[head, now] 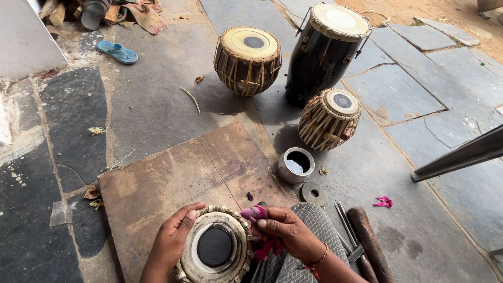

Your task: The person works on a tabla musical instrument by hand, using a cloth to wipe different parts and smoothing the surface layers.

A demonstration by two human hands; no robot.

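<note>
Left hand (175, 238) is cupped closed around the rim of the small drum (215, 251) in the lap, while the right hand (285, 230) pinches a wadded pink cloth (257, 217) right at the drumhead edge. Risk as I see it: a loose left grip lets the drum roll off. Beyond the hands lies a wooden board (173, 178) on stone paving, outdoors, with a tin cup (296, 165) and three drums (293, 68) farther out.

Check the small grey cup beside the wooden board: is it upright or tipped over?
Upright. The grey cup stands on its base on the stone floor, round mouth facing up, dark inside with something pale at the bottom; what that is, cannot tell.
</note>
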